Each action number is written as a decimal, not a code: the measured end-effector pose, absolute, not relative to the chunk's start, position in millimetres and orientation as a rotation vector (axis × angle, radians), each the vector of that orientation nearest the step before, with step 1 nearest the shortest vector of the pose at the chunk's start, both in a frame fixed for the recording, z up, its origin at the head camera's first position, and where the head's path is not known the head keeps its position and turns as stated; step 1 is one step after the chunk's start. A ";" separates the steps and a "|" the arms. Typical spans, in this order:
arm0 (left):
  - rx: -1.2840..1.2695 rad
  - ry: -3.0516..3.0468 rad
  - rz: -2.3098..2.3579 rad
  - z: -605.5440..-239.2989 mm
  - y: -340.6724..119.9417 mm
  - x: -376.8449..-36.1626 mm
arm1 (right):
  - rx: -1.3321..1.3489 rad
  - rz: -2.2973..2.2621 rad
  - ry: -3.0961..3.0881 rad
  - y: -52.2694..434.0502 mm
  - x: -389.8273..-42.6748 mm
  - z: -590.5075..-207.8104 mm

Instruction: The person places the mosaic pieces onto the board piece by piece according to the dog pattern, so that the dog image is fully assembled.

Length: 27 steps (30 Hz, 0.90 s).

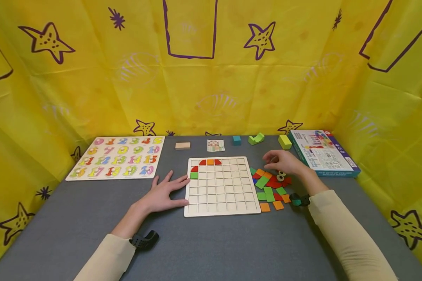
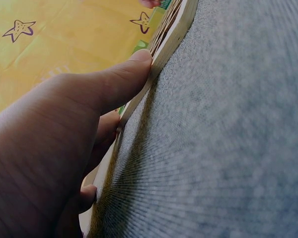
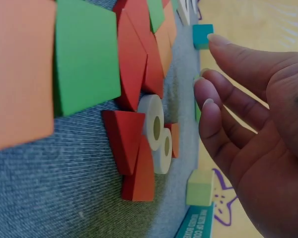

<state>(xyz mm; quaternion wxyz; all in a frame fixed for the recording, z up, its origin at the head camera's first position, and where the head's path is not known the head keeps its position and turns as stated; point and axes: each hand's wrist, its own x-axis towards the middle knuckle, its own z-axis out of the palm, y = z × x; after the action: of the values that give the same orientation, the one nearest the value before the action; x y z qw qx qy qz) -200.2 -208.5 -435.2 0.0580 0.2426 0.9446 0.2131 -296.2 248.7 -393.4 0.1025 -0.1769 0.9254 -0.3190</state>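
A wooden grid board [image 1: 221, 191] lies flat on the grey table. In its top row an orange square [image 1: 210, 162] sits between two red rounded pieces; at the left column a red rounded piece [image 1: 194, 169] lies above a green square [image 1: 194, 175]. My left hand [image 1: 164, 194], fingers spread, rests against the board's left edge, thumb tip at the edge in the left wrist view. My right hand [image 1: 285, 162] hovers over the far side of a pile of coloured pieces, fingers loosely bent, nothing between them. Below it are white rings [image 3: 151, 121] and red pieces [image 3: 131, 64].
A number puzzle board [image 1: 117, 158] lies at the left. Along the back are a plain wooden block [image 1: 183, 146], a picture card [image 1: 215, 145], a blue cube [image 1: 236, 140], a green curved block [image 1: 256, 138] and a yellow block [image 1: 285, 142]. A box [image 1: 325, 154] is at the right.
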 end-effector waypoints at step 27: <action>0.732 2.868 0.653 -437.0 -208.7 -200.0 | -0.452 -0.928 2.776 283.3 -296.0 -403.1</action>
<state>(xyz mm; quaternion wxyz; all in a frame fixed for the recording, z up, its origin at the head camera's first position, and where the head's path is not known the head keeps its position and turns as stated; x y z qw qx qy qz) -200.0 -208.7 -437.0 0.0551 0.2410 0.9448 0.2151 -296.0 283.3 -403.1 0.0896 -0.1521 0.9335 -0.3121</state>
